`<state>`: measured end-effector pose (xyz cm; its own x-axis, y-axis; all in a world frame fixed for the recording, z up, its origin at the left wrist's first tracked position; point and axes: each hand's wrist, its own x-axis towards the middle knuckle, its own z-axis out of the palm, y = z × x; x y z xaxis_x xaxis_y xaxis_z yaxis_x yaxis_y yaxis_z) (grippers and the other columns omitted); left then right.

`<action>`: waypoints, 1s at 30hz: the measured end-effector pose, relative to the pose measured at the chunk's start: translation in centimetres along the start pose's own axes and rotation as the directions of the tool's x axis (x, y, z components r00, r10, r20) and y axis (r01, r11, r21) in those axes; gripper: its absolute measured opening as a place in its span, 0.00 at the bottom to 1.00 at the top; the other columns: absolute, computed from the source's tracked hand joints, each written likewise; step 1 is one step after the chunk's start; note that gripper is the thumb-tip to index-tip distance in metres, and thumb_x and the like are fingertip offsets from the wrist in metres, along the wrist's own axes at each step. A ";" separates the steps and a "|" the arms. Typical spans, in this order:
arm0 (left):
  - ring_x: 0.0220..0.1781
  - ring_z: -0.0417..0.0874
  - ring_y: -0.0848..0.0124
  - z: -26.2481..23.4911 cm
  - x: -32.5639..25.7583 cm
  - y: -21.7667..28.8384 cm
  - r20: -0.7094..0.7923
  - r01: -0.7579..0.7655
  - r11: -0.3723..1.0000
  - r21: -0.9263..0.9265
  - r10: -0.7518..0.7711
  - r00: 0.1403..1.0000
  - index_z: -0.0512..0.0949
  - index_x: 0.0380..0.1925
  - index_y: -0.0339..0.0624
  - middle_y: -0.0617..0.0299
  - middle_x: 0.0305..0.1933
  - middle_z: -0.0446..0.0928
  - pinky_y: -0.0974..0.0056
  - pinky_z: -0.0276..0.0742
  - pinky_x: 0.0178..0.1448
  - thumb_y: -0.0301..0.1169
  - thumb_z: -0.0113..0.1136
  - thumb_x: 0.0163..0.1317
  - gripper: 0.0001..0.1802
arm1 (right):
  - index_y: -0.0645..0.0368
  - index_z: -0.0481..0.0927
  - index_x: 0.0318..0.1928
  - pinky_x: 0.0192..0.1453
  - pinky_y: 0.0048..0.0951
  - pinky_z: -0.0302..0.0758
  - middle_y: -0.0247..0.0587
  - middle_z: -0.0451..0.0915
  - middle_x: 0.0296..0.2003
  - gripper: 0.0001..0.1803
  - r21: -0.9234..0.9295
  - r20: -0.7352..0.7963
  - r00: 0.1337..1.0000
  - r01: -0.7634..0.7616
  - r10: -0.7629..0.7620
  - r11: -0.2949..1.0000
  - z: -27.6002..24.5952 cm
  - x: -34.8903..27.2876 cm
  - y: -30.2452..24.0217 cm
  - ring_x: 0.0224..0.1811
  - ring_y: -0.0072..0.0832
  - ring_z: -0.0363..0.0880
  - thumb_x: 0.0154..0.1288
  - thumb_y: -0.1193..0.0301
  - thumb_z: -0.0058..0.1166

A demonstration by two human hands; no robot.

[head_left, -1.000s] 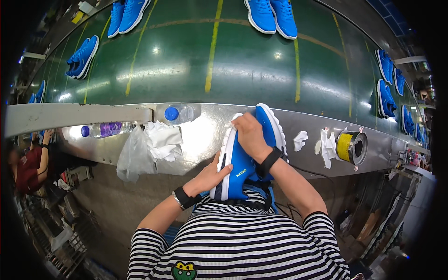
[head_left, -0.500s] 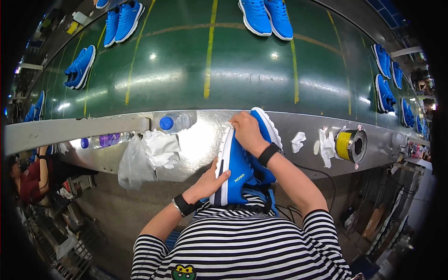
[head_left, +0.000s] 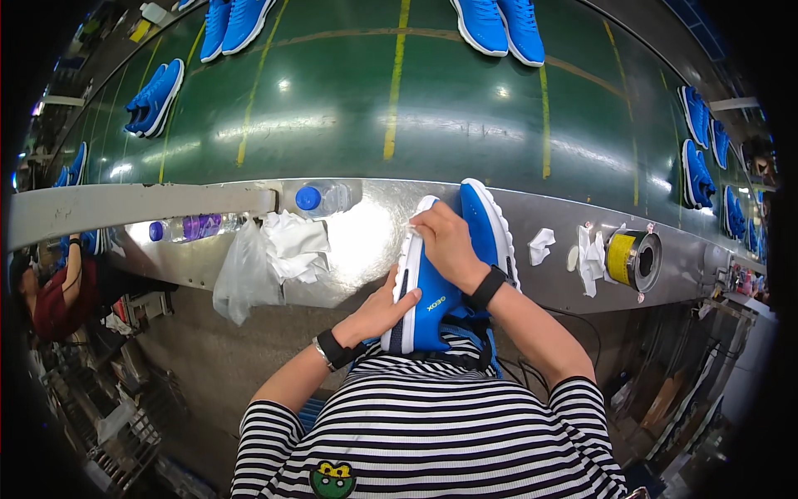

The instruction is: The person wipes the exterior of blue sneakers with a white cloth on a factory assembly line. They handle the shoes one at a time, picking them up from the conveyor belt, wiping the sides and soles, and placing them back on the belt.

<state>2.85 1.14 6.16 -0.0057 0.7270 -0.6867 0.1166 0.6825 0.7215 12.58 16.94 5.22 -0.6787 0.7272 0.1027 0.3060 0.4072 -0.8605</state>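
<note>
A blue sneaker [head_left: 430,320] with a white sole is held against my body, its toe pointing away from me. My left hand [head_left: 382,311] is closed on the left side of its sole, near the heel, with the thumb over the edge. My right hand [head_left: 449,243] bends over the toe, its fingers pinched at the sole's edge; whether they hold something small cannot be made out. Just right of it, a second blue sneaker [head_left: 485,220] rests on the metal ledge [head_left: 432,190], its lower part hidden behind my right hand and wrist.
Beyond the ledge lies a green conveyor belt [head_left: 332,116] carrying several blue sneakers. On the ledge are a plastic bottle [head_left: 328,199], white paper [head_left: 295,245], a clear bag [head_left: 241,279] and a yellow-labelled can [head_left: 623,258]. A white bar [head_left: 141,205] crosses the left side. A person [head_left: 62,299] sits far left.
The view has shifted slightly, so the scene sits a little higher and to the right. My left hand keeps its hold, and my right fingers stay pinched near the sneaker's toe.
</note>
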 end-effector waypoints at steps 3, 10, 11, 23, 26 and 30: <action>0.61 0.70 0.46 0.0 0.1 -0.5 -0.005 -0.014 1.000 0.003 0.014 1.000 0.40 0.68 0.31 0.31 0.59 0.65 0.59 0.63 0.64 0.55 0.47 0.62 0.49 | 0.62 0.80 0.33 0.36 0.31 0.73 0.42 0.76 0.28 0.05 0.029 0.097 0.991 0.087 -0.089 0.996 -0.1 -2.1 -1.1 0.31 0.36 0.77 0.56 0.82 0.54; 0.61 0.70 0.52 -0.2 0.7 -1.2 0.054 -0.136 0.983 -0.121 0.144 0.988 0.41 0.68 0.32 0.36 0.60 0.65 0.59 0.63 0.65 0.50 0.55 0.58 0.50 | 0.62 0.80 0.34 0.39 0.26 0.73 0.40 0.77 0.31 0.05 0.166 -0.044 0.999 0.007 0.000 0.986 0.0 -0.9 -0.7 0.33 0.31 0.78 0.57 0.82 0.53; 0.61 0.70 0.53 -0.3 0.6 -1.2 0.075 -0.165 0.975 -0.149 0.177 0.981 0.40 0.68 0.33 0.37 0.60 0.65 0.60 0.63 0.65 0.48 0.56 0.57 0.50 | 0.62 0.80 0.34 0.39 0.27 0.74 0.41 0.77 0.31 0.06 0.120 -0.038 0.998 0.058 -0.054 0.991 0.3 -0.9 -0.6 0.33 0.33 0.77 0.57 0.82 0.52; 0.63 0.62 0.68 -0.5 0.6 -0.5 0.153 -0.088 0.950 -0.301 0.139 0.978 0.44 0.68 0.35 0.53 0.63 0.60 0.64 0.58 0.67 0.36 0.60 0.55 0.46 | 0.61 0.78 0.32 0.36 0.34 0.72 0.44 0.73 0.29 0.06 -0.020 0.053 0.980 0.193 -0.192 0.981 0.1 -2.9 -1.4 0.33 0.42 0.75 0.54 0.83 0.51; 0.62 0.62 0.69 -0.5 0.5 -1.3 0.157 -0.083 0.954 -0.287 0.133 0.979 0.48 0.67 0.36 0.54 0.61 0.62 0.65 0.57 0.67 0.35 0.60 0.55 0.43 | 0.60 0.78 0.31 0.38 0.33 0.72 0.43 0.74 0.29 0.06 0.018 0.116 0.979 0.166 -0.167 0.986 -0.2 -4.8 -2.3 0.35 0.41 0.74 0.53 0.82 0.53; 0.64 0.61 0.68 -0.3 0.4 -0.8 0.099 -0.144 0.942 -0.304 0.181 0.978 0.49 0.67 0.37 0.54 0.63 0.62 0.65 0.56 0.68 0.37 0.62 0.52 0.46 | 0.62 0.78 0.36 0.40 0.25 0.72 0.37 0.78 0.30 0.04 0.430 0.281 0.941 -0.299 0.189 0.852 -2.4 -6.2 -1.8 0.34 0.25 0.76 0.60 0.79 0.52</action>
<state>2.45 0.92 5.36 0.1140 0.8275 -0.5498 -0.1908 0.5613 0.8053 17.82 12.97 7.33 -0.7682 0.6061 -0.2059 0.1767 -0.1084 -0.9783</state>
